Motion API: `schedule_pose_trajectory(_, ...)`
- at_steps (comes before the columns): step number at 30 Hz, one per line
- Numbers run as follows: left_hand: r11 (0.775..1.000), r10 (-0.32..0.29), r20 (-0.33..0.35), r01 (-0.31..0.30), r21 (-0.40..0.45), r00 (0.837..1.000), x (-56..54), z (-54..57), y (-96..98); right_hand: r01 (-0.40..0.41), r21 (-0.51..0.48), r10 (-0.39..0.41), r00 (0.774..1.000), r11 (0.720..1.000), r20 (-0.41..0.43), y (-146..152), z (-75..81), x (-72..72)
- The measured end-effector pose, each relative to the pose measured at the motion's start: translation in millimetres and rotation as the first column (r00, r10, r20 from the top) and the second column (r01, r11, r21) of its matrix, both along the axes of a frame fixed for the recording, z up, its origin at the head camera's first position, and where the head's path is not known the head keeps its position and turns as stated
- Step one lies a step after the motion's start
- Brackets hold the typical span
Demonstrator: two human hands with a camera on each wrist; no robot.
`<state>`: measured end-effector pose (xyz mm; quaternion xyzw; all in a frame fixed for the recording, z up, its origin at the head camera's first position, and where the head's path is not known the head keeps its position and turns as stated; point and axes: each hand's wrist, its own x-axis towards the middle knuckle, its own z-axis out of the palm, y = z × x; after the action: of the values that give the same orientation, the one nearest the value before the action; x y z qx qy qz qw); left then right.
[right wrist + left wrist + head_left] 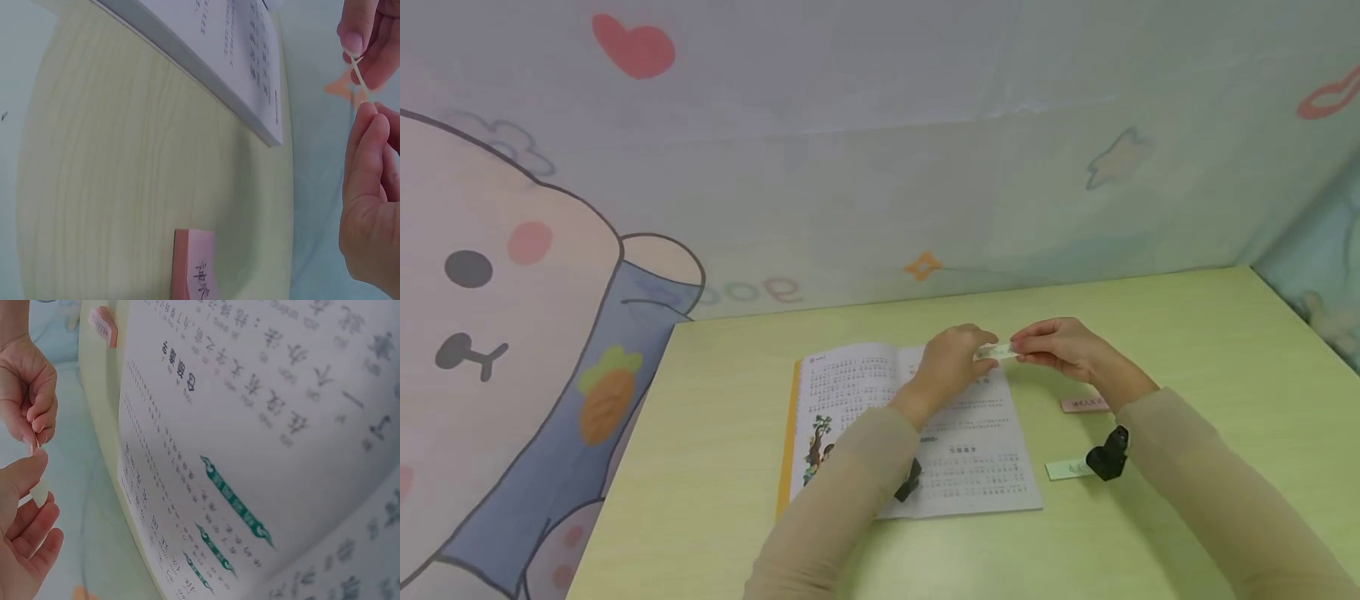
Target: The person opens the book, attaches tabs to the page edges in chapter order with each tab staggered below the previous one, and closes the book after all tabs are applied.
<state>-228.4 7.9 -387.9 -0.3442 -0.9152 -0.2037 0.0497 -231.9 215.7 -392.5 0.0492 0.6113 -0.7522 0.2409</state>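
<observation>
A pale green paper strip (997, 351), likely a sticky note, is stretched between my two hands above the top right edge of an open book (977, 475). My left hand (951, 362) pinches one end between thumb and fingers. The other end is pinched by my right hand (1063, 350), its fingertips close together. Seen from the right wrist, the strip (359, 74) looks thin and edge-on, with a small fold near the left thumb. Printed text covers the book's pages, with a drawing of a tree (820, 433) on the left page.
Right of the book lie a pink sticky-note pad (1084, 405) with handwriting and a light green one (1066, 469), partly covered by the right wrist's black camera (1108, 454). The pale wooden table (715, 400) ends at a patterned cloth backdrop (850, 167).
</observation>
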Motion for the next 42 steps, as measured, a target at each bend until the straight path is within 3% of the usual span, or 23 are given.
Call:
schedule_pose_trajectory(13,0.995,-0.038,0.108,0.048,-0.089,0.993,-0.9,-10.7,-7.7,0.000,0.055,0.000,1.000,0.998,-0.003,13,-20.3,-7.7)
schedule_pose_trajectory(20,0.975,-0.120,0.158,0.146,-0.165,0.980,-2.1,-21.8,-10.0,-0.003,0.131,0.003,1.000,0.991,-0.003,16,-32.9,-9.3)
schedule_pose_trajectory(24,0.967,-0.154,0.146,0.179,-0.181,0.977,-0.4,-25.5,-9.9,-0.009,0.148,0.009,1.000,0.989,-0.004,16,-36.4,-8.5)
schedule_pose_trajectory(29,0.963,-0.149,0.149,0.178,-0.202,0.978,2.1,-28.1,-9.5,-0.007,0.144,0.008,1.000,0.990,-0.004,16,-38.6,-8.6)
schedule_pose_trajectory(37,0.925,-0.244,0.009,0.236,-0.297,0.970,2.4,-38.7,-4.3,-0.007,0.183,0.010,1.000,0.983,-0.015,13,-40.4,-11.4)
schedule_pose_trajectory(42,0.916,-0.232,0.012,0.223,-0.333,0.973,3.3,-42.8,-1.1,-0.010,0.210,0.013,1.000,0.978,-0.013,11,-41.3,-11.8)
